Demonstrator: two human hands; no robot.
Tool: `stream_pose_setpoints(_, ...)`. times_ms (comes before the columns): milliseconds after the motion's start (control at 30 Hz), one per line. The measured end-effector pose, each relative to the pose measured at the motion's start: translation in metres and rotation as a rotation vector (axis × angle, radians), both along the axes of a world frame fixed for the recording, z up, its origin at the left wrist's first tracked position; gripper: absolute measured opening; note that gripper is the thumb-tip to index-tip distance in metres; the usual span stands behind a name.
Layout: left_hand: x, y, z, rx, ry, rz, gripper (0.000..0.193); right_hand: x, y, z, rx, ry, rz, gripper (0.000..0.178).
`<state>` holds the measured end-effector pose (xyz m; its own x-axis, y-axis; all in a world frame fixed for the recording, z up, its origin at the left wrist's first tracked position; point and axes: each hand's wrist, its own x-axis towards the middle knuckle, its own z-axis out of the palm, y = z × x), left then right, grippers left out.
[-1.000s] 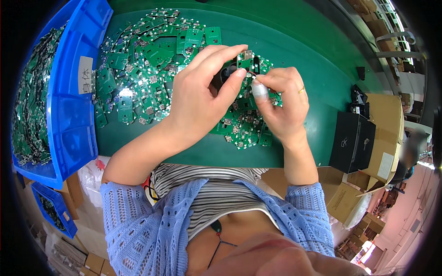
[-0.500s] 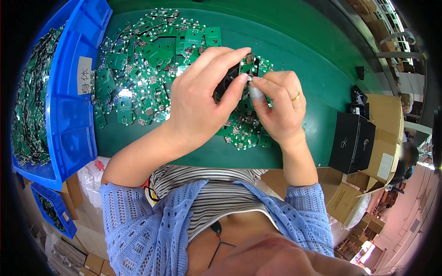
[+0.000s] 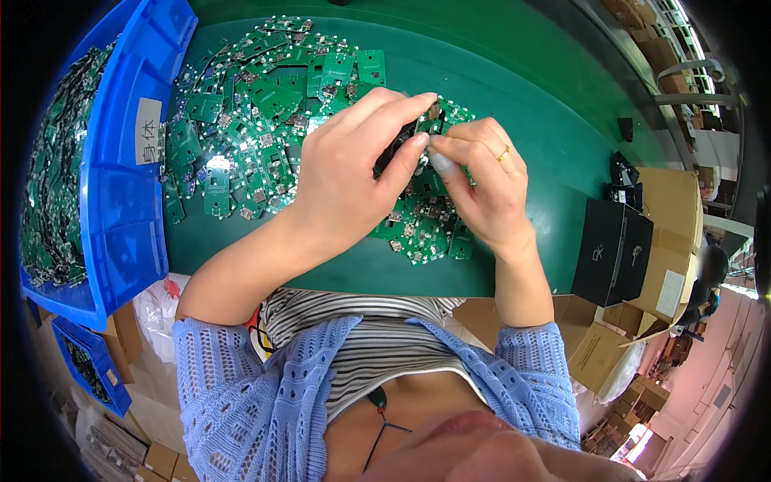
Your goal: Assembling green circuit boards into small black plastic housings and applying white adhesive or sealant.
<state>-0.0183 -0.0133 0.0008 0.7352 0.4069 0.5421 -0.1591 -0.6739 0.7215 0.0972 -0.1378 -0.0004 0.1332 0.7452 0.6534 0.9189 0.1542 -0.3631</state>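
Note:
Over the green worktable [image 3: 534, 120], my left hand [image 3: 349, 165] is closed around a small green circuit board [image 3: 431, 120] with a black part [image 3: 391, 153] beside it. The fingers lie along the far side and the thumb presses on the near edge. My right hand [image 3: 486, 173] pinches at that same edge, its thumb and forefinger touching the left thumb tip. Whatever sits in this pinch is too small and covered to name. A small white bit [image 3: 422, 163] shows just below the fingertips. Many loose green circuit boards [image 3: 277, 100] lie in a heap beneath and left of my hands.
At the left stands a blue bin [image 3: 128, 189] packed with boards, and a smaller blue bin [image 3: 120, 386] sits lower down. A black box [image 3: 614, 249] and an open cardboard box [image 3: 675, 241] are at the right. The table's front edge runs close to my body.
My right fingertips have shifted slightly left and down against the left thumb, and the pinch has tightened. The held board has turned a little. My left hand has barely moved.

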Motion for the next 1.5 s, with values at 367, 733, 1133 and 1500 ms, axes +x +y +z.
stream_pose_setpoints(367,0.007,0.000,-0.011,-0.503,-0.048,-0.062,0.027,-0.004,-0.002,0.011,0.035,0.281,-0.274,0.033)
stream_pose_setpoints(733,0.008,0.010,-0.007,-1.084,0.142,-0.400,0.041,-0.007,-0.008,0.011,0.045,1.232,-0.004,0.030)
stream_pose_setpoints(1133,0.005,0.014,-0.008,-1.252,0.159,-0.425,0.035,-0.016,-0.004,0.016,0.063,-0.073,-0.052,0.031)
stream_pose_setpoints(1500,0.004,0.001,-0.008,-1.097,0.112,-0.229,0.023,-0.005,-0.003,0.006,0.098,-0.136,0.011,0.035)
